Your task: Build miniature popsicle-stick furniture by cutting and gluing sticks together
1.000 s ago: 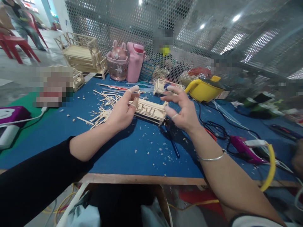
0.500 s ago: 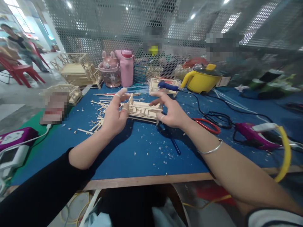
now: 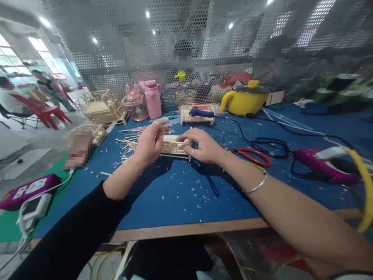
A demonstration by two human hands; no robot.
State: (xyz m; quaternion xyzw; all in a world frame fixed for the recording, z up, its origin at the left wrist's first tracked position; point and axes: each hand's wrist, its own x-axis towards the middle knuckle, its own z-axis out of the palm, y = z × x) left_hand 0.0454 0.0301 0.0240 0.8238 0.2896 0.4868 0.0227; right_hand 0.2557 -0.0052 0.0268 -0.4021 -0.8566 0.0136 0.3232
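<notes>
A small model of pale wooden sticks [image 3: 175, 147], with a flat top and a railing-like front, sits between my hands on the blue table surface. My left hand [image 3: 148, 144] is closed at its left end, the thumb and fingers against the sticks and hiding that end. Across the right end lies my right hand [image 3: 204, 146], fingers bent over the top and thumb low at the front corner. Loose thin sticks [image 3: 126, 144] are scattered beside my left hand. A dark blue slim rod [image 3: 212, 185] lies below my right hand.
Red-handled pliers [image 3: 254, 156] and black cable lie right of my right hand. Behind stand a blue-handled corded tool [image 3: 201, 112] on a stick frame, a yellow pot [image 3: 247, 102] and a pink bottle [image 3: 152, 100]. A phone [image 3: 78, 151] and purple box [image 3: 30, 190] are left.
The view has shifted, so the table sits lower in the picture. My right hand's fingers have come down closer over the model's right end. My left hand stays at the left end.
</notes>
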